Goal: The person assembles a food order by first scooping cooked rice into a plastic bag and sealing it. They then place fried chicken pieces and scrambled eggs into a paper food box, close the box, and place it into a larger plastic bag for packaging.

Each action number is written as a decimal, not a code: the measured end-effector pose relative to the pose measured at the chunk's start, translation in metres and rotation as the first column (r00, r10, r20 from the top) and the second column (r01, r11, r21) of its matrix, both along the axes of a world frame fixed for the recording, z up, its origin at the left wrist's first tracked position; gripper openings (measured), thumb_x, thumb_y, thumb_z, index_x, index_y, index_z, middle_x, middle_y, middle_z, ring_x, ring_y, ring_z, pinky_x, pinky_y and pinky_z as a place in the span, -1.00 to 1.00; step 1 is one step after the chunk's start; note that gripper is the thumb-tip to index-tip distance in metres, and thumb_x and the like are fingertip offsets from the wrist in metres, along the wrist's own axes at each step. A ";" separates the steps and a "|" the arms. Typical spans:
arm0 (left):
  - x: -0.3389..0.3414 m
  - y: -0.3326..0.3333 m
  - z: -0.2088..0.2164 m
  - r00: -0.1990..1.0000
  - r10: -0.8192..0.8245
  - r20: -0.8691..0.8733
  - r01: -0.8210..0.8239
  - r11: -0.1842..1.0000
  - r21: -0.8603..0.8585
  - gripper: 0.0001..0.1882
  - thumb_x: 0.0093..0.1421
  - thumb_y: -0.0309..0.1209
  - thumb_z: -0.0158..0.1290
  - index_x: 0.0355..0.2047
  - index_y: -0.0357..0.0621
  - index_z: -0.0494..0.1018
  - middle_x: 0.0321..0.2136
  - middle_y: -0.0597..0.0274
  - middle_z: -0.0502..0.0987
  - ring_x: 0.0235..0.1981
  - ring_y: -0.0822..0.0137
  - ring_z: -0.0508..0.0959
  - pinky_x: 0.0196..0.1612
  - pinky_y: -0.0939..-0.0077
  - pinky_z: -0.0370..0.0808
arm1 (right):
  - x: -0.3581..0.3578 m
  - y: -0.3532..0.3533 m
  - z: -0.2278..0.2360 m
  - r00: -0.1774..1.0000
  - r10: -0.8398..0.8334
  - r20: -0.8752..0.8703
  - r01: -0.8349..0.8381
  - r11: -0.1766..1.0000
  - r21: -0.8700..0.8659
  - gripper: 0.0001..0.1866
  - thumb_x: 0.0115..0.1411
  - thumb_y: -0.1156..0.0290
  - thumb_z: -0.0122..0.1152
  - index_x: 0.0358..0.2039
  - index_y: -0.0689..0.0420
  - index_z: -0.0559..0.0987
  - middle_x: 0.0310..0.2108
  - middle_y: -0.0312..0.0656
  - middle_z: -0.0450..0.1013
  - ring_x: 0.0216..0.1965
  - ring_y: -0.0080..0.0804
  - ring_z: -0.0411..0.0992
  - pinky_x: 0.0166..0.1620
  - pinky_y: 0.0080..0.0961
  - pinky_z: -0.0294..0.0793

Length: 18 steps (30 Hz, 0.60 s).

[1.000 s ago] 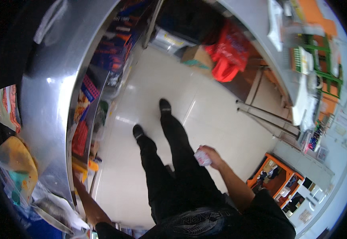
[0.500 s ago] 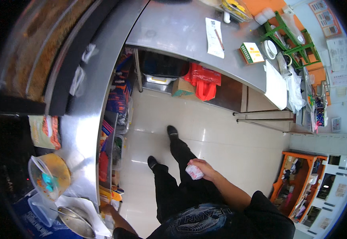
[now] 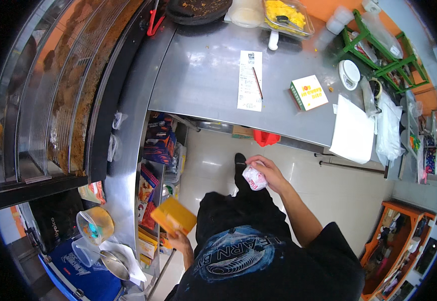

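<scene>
My right hand point(image 3: 271, 173) is closed around a small bundle wrapped in white paper point(image 3: 255, 179) with red print, held above the floor in front of me. What the wrapper contains is hidden. Lower on the left, my left hand point(image 3: 181, 243) grips a flat yellow-orange packet point(image 3: 173, 215) by its near edge. Slight motion blur covers the packet, so I cannot tell whether it is a folded bag or a flat box. More yellow packets point(image 3: 147, 245) lie on the shelf under the left counter, just beside that hand.
A steel counter point(image 3: 198, 75) ahead carries a receipt point(image 3: 250, 90) with a pencil on it, a small box point(image 3: 309, 93), a white scale point(image 3: 349, 74) and a tub of yellow food point(image 3: 286, 12). On the left counter are a plastic tub point(image 3: 103, 226) and a metal bowl point(image 3: 115, 266).
My left hand has come out from the left shelf with the yellow packet. I have come nearer the far counter, and the wrapped bundle stays in my right hand.
</scene>
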<state>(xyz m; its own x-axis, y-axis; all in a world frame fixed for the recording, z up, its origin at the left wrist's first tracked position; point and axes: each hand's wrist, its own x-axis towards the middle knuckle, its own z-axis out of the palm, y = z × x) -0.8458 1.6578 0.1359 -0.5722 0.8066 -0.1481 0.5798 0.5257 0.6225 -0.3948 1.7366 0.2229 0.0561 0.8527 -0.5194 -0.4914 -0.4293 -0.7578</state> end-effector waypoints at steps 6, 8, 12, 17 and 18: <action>0.124 0.106 0.151 0.865 -0.403 0.299 0.314 0.899 0.304 -0.68 0.44 -0.48 -0.06 0.14 -0.38 0.29 -0.04 0.01 0.51 -0.04 0.21 0.55 0.05 0.40 0.48 | -0.038 0.081 0.047 0.806 0.519 0.284 -0.591 0.726 0.351 -0.45 0.31 0.30 0.31 0.26 0.17 0.42 0.00 -0.14 0.52 0.07 -0.41 0.45 0.18 -0.43 0.41; 0.146 0.129 0.179 0.813 -0.480 0.330 0.353 0.856 0.377 -0.60 0.50 -0.37 -0.10 0.24 -0.33 0.22 0.05 0.07 0.45 0.05 0.27 0.49 0.14 0.40 0.41 | -0.064 0.100 0.062 0.791 0.462 0.401 -0.602 0.705 0.374 -0.28 0.26 0.18 0.37 0.33 0.21 0.33 0.08 -0.07 0.46 0.14 -0.32 0.42 0.22 -0.40 0.36; 0.160 0.178 0.201 0.798 -0.512 0.317 0.357 0.827 0.435 -0.53 0.52 -0.24 -0.13 0.27 -0.32 0.22 0.10 0.07 0.42 0.08 0.27 0.46 0.18 0.33 0.38 | -0.079 0.131 0.085 0.835 0.393 0.384 -0.536 0.737 0.412 -0.17 0.22 0.10 0.39 0.36 0.24 0.27 0.10 0.00 0.42 0.16 -0.24 0.40 0.23 -0.38 0.35; 0.165 0.250 0.207 0.712 -0.627 0.316 0.470 0.760 0.450 -0.61 0.51 -0.32 -0.13 0.20 -0.32 0.33 0.02 -0.01 0.50 0.03 0.26 0.52 0.11 0.35 0.43 | -0.074 0.180 0.107 0.816 0.246 0.522 -0.530 0.677 0.510 -0.18 0.18 0.10 0.39 0.30 0.28 0.30 0.12 0.09 0.38 0.13 0.00 0.44 0.13 -0.22 0.45; 0.166 0.266 0.210 0.712 -0.678 0.180 0.567 0.708 0.421 -0.64 0.51 -0.34 -0.14 0.17 -0.32 0.36 -0.03 -0.02 0.54 -0.02 0.26 0.54 0.07 0.36 0.45 | -0.074 0.188 0.113 0.779 0.179 0.601 -0.554 0.646 0.525 -0.20 0.17 0.12 0.40 0.29 0.27 0.31 0.12 0.10 0.36 0.08 0.02 0.47 0.08 -0.20 0.51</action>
<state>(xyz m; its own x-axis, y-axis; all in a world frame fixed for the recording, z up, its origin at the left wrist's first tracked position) -0.6794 1.9242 0.3460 0.1111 0.9883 0.1047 0.4540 -0.1441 0.8793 -0.4684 1.9249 0.3354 -0.2758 0.9464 0.1680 0.0785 0.1964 -0.9774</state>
